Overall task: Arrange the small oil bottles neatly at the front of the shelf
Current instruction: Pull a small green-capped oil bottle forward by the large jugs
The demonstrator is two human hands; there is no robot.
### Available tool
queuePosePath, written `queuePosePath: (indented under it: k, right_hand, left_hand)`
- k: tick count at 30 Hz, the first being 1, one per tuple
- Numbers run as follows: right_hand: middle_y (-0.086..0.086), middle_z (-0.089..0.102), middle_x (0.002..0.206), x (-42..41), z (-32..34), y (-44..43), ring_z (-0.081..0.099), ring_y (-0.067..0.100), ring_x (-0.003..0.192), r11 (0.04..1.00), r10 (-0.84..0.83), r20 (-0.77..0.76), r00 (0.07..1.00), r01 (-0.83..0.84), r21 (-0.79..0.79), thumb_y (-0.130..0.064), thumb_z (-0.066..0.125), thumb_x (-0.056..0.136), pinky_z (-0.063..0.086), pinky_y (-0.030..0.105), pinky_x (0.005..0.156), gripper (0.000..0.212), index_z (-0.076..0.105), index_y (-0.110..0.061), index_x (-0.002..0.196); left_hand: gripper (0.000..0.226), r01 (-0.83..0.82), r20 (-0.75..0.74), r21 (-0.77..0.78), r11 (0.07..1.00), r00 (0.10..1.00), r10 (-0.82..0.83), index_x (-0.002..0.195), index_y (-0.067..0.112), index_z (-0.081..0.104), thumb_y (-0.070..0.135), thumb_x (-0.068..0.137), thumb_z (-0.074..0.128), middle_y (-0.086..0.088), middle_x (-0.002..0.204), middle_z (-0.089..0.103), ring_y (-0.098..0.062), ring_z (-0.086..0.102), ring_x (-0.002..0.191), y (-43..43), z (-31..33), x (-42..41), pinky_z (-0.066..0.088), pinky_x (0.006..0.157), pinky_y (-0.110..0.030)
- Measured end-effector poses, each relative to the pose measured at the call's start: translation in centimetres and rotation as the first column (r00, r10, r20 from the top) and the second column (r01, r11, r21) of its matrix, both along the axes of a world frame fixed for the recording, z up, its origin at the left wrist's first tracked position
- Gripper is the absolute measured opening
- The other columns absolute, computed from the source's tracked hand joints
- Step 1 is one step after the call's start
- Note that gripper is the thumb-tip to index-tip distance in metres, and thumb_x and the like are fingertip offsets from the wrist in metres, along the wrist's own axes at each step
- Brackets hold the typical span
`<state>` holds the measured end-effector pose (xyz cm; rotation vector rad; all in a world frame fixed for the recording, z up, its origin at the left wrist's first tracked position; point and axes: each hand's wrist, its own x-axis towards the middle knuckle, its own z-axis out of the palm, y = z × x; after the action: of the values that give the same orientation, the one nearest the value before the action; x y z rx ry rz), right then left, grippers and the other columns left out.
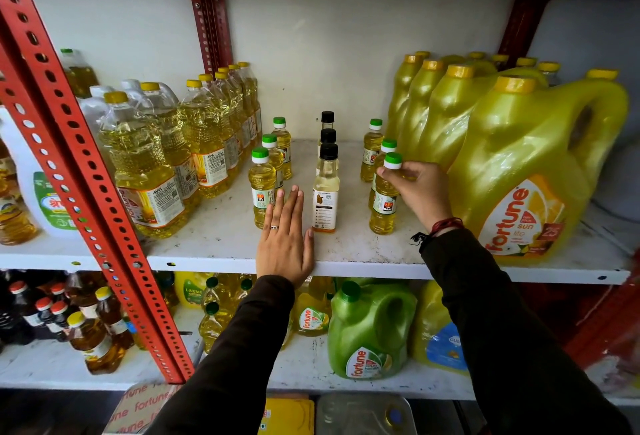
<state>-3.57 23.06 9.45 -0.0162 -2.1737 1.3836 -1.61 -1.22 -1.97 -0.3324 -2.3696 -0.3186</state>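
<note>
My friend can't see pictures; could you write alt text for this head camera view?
A person's right hand grips a small green-capped oil bottle on a white shelf, while the left hand lies flat between two other small bottles. Large yellow jugs stand at right, tall clear bottles at left.

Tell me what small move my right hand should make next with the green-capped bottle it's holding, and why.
Probably slide that green-capped bottle slightly toward the shelf edge. The right hand grips its neck, and it heads a row of three, yet stands about level with the front black-capped bottle, with bare shelf ahead. The left hand lies flat and open.
</note>
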Motion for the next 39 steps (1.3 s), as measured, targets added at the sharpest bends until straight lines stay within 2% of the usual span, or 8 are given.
queuePosePath:
  k: [8, 12, 16, 20, 24, 29, 34, 39]
  right_hand:
    - [0.001, 0.075, 0.094, 2.5, 0.0, 0.3, 0.069, 0.013, 0.088, 0.998, -0.004, -0.003, 1.0, 0.004, 0.064, -0.038, 0.08, 0.081, 0.047, 0.017, 0.07, 0.038, 0.077, -0.012, 0.107]
    - [-0.007, 0.07, 0.085, 4.3, -0.2, 0.4, 0.067, 0.008, 0.082, 0.997, -0.011, -0.031, 0.999, 0.014, 0.079, -0.039, 0.081, 0.079, 0.045, 0.012, 0.066, 0.035, 0.078, -0.014, 0.104]
    - [-0.004, 0.075, 0.087, 5.5, -0.3, 0.8, 0.069, 0.007, 0.082, 0.995, -0.018, -0.044, 0.999, 0.023, 0.101, -0.041, 0.081, 0.079, 0.046, 0.012, 0.068, 0.035, 0.079, -0.015, 0.102]
    - [-0.001, 0.077, 0.092, 6.0, -0.3, 0.8, 0.07, 0.01, 0.085, 0.992, -0.023, -0.055, 0.998, 0.03, 0.125, -0.041, 0.081, 0.079, 0.05, 0.018, 0.073, 0.035, 0.079, -0.014, 0.102]
    - [-0.002, 0.076, 0.088, 6.2, -0.3, 0.9, 0.067, 0.007, 0.08, 0.991, -0.025, -0.059, 0.998, 0.033, 0.131, -0.042, 0.082, 0.078, 0.047, 0.015, 0.069, 0.036, 0.079, -0.014, 0.101]
    - [0.003, 0.079, 0.093, 6.4, -0.2, 0.9, 0.07, 0.012, 0.086, 0.995, -0.017, -0.048, 0.999, 0.021, 0.098, -0.041, 0.082, 0.078, 0.053, 0.024, 0.079, 0.035, 0.079, -0.014, 0.101]
    - [-0.004, 0.073, 0.085, 6.5, -0.2, 0.8, 0.068, 0.008, 0.083, 0.995, -0.023, -0.042, 0.999, 0.027, 0.096, -0.041, 0.082, 0.078, 0.047, 0.013, 0.069, 0.036, 0.079, -0.015, 0.102]
    - [-0.005, 0.073, 0.084, 6.6, -0.4, 0.8, 0.068, 0.007, 0.085, 0.995, -0.025, -0.04, 0.999, 0.028, 0.092, -0.042, 0.081, 0.078, 0.042, 0.008, 0.068, 0.036, 0.079, -0.016, 0.103]
  left_hand:
    - [0.07, -0.003, 0.019, 0.008, 1.0, 1.0, 0.003, 0.163, 0.005, 0.017, 0.039, 0.102, 0.027, -0.009, 0.171, 0.008, -0.026, 0.002, 0.16, 0.1, 0.2, 0.2, -0.004, 0.13, -0.037]
    - [0.07, 0.005, 0.031, 0.02, 1.0, 1.0, -0.005, 0.163, 0.005, 0.018, 0.04, 0.102, 0.026, -0.012, 0.171, 0.013, -0.026, 0.002, 0.16, 0.1, 0.2, 0.3, 0.0, 0.13, -0.04]
    - [0.07, 0.003, 0.03, 0.019, 1.0, 1.0, -0.004, 0.163, 0.005, 0.019, 0.04, 0.102, 0.026, -0.012, 0.171, 0.014, -0.026, 0.003, 0.16, 0.1, 0.1, 0.3, 0.0, 0.13, -0.04]
    - [0.07, 0.006, 0.036, 0.028, 1.0, 0.999, -0.007, 0.163, 0.005, 0.018, 0.04, 0.102, 0.027, -0.012, 0.171, 0.014, -0.026, 0.003, 0.16, 0.1, 0.1, 0.2, 0.003, 0.13, -0.042]
    - [0.071, 0.011, 0.039, 0.032, 0.999, 0.999, -0.012, 0.162, 0.005, 0.019, 0.041, 0.102, 0.026, -0.013, 0.171, 0.014, -0.026, 0.002, 0.159, 0.1, 0.0, 0.3, 0.004, 0.13, -0.043]
    - [0.071, 0.021, 0.027, 0.044, 0.999, 0.999, -0.022, 0.162, 0.004, 0.02, 0.042, 0.102, 0.023, -0.013, 0.171, 0.015, -0.026, 0.004, 0.159, 0.1, 0.2, 0.2, 0.004, 0.13, -0.042]
    - [0.071, 0.027, 0.024, 0.047, 0.998, 0.999, -0.029, 0.162, 0.004, 0.021, 0.042, 0.102, 0.024, -0.013, 0.171, 0.015, -0.027, 0.005, 0.159, 0.2, 0.1, 0.3, 0.006, 0.13, -0.044]
    - [0.071, 0.027, 0.023, 0.046, 0.999, 0.999, -0.028, 0.162, 0.004, 0.021, 0.043, 0.102, 0.023, -0.012, 0.171, 0.015, -0.026, 0.004, 0.159, 0.2, 0.2, 0.3, 0.005, 0.13, -0.043]
